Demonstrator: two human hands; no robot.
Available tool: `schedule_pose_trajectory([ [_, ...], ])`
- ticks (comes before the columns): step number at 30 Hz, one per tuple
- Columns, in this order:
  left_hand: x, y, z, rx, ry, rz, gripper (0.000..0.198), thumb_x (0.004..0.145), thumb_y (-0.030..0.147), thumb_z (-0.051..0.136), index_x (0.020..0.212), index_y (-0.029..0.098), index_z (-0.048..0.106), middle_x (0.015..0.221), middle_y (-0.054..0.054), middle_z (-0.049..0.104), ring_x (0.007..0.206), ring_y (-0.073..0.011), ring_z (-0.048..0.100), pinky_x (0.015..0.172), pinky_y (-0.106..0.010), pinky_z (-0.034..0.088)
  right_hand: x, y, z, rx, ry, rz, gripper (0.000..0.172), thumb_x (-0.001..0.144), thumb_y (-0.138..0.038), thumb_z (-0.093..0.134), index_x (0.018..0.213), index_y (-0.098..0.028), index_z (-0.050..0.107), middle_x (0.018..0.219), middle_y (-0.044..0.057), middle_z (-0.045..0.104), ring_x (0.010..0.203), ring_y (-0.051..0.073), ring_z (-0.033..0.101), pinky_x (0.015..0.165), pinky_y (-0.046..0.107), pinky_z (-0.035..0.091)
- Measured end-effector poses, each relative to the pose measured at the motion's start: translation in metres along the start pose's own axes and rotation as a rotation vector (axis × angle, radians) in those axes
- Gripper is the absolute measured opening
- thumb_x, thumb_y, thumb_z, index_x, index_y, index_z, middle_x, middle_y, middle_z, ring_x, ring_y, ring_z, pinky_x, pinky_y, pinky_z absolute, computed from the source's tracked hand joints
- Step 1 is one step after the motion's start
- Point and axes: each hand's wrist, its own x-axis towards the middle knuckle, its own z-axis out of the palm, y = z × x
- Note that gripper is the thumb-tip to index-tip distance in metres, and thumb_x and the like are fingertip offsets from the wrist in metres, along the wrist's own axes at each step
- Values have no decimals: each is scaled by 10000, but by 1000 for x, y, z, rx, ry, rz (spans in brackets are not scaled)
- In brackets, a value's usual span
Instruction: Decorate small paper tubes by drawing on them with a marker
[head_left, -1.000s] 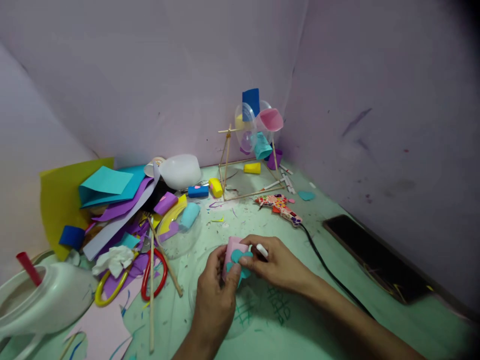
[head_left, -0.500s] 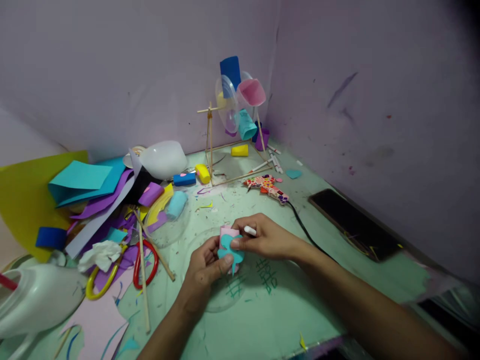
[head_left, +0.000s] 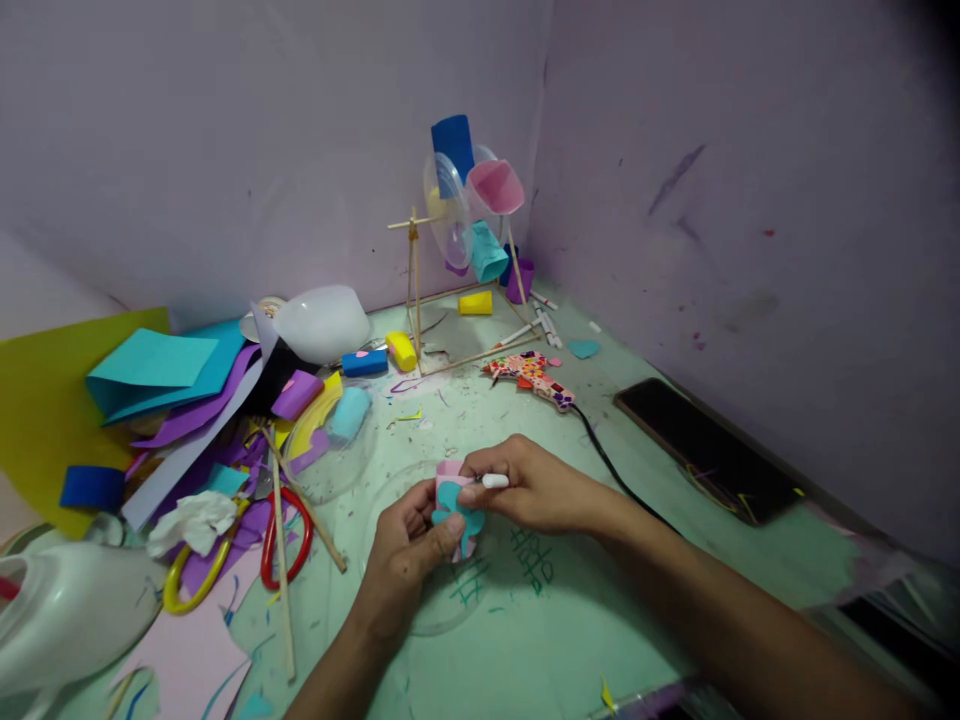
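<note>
White stick [head_left: 495,481], right hand [head_left: 544,490] lower, left hand [head_left: 405,555] gripping roll [head_left: 448,468], glue gun [head_left: 532,375] behind

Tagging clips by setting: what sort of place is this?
Likely a home craft corner on a green table. Signs: a heap of coloured foam sheets, scissors and a glue gun, plus a stick-and-cup wheel model. Left hand holds a pink foam roll, right hand a white stick.
</note>
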Motion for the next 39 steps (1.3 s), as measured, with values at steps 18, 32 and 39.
schedule_pose_trajectory([
  [18,6,-7,-6,58,9,-6,496,634,325,775,1076,127,667,943,-105,719,923,-273,640,753,-334,486,2,5,14,27,155,13,203,799,-301,570,710,-142,661,595,-13,557,580,102,473,536,195,338],
  [32,0,-1,4,45,103,7,403,605,281,769,968,120,704,826,-70,719,783,-239,642,712,-336,487,3,4,18,-72,195,30,189,806,-304,593,738,-157,690,651,8,655,625,128,547,586,221,380],
  [39,3,-8,-1,-18,96,-4,342,583,221,796,907,138,728,780,-44,712,722,-185,615,691,-305,467,0,5,18,-69,182,-7,193,806,-301,591,731,-151,688,631,10,648,596,121,535,564,216,374],
])
